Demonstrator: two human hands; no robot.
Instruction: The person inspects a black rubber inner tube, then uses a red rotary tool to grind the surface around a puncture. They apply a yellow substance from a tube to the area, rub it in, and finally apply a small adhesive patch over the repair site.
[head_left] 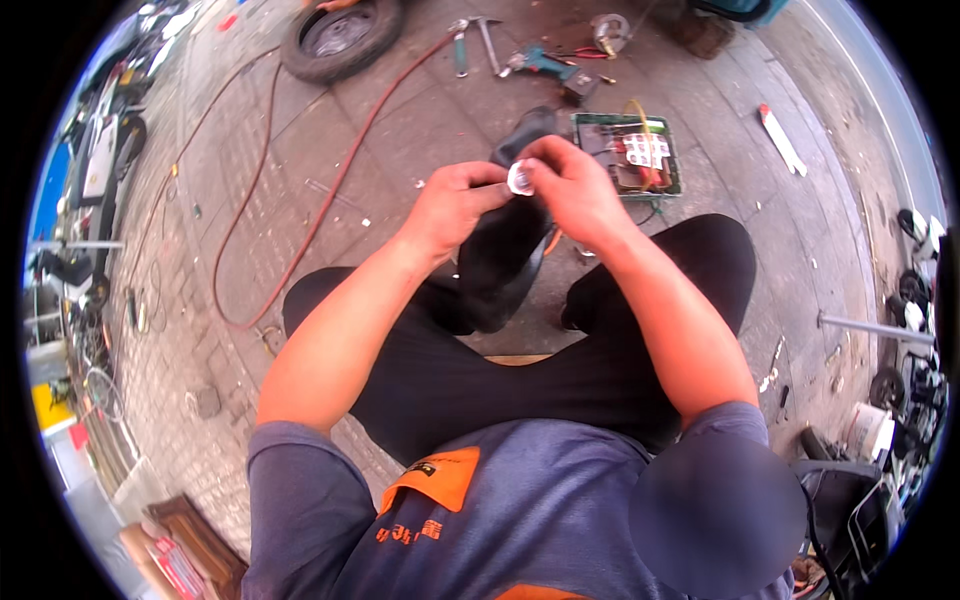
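A small round whitish piece [519, 179], shiny like foil or a patch backing, is pinched between my hands. My left hand [452, 207] reaches its left edge with thumb and forefinger. My right hand [577, 190] grips its right side, the fingers curled over it. Just beneath, a black rubber inner tube [503, 250] lies between my legs, and its far end [527, 132] shows past my fingers. My hands cover the middle of the tube. Whether either hand also touches the tube, I cannot tell.
Beyond my right hand stands a green-rimmed box [676, 178] of small supplies. Farther off lie a cordless drill [545, 62], a hammer [487, 45] and a tyre [341, 40]. A red hose [335, 190] curves across the paving at left. A white-and-red strip [782, 140] lies far right.
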